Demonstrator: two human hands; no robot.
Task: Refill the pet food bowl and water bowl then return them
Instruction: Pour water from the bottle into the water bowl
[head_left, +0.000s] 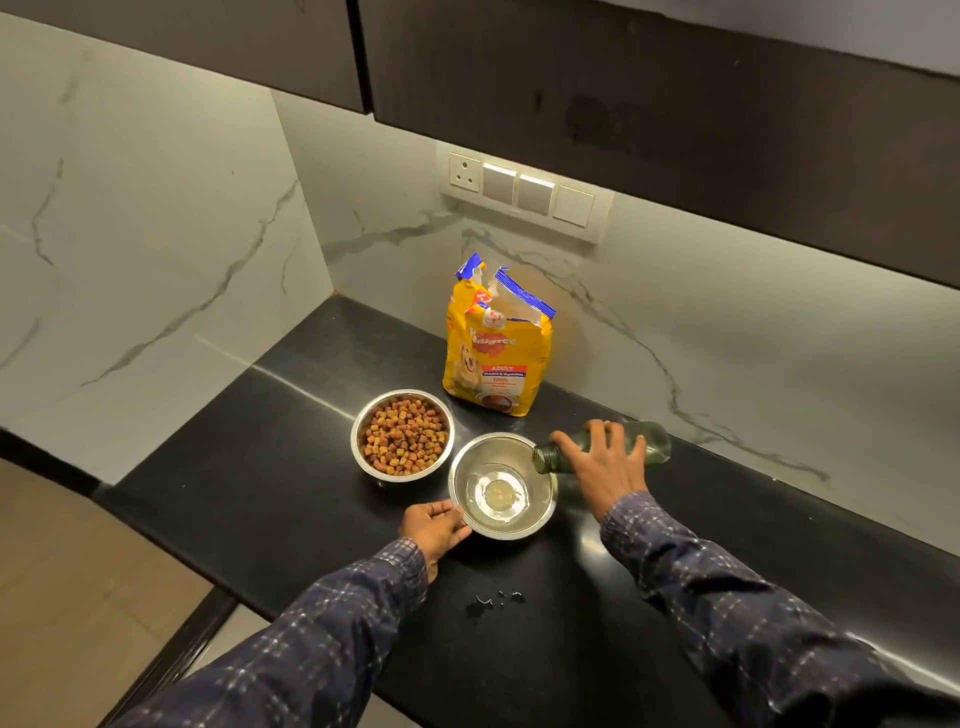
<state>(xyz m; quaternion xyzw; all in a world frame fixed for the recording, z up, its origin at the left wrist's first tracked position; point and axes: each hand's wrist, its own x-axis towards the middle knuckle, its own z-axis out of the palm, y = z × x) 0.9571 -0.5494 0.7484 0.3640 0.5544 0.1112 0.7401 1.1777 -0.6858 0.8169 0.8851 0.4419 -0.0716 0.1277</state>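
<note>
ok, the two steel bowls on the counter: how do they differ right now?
The far bowl is full of brown kibble; the near bowl holds only shallow water. The left hand steadies the near bowl's rim, while nothing touches the far bowl. The bottle in the right hand tips over the near bowl only. Both are round, shiny steel, similar in size.

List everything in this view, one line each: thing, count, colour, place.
Food bowl: 1, steel, full of brown kibble, counter, left.
Water bowl: 1, steel, some water, right of food bowl.
Bottle: 1, clear greenish, tipped over water bowl's rim.
Pet food bag: 1, yellow, torn open, upright behind bowls.
Droplets: few, on the counter, black.
Switch panel: 1, cream, wall.
Hands: left hand on water bowl's rim; right hand holding bottle.
</note>
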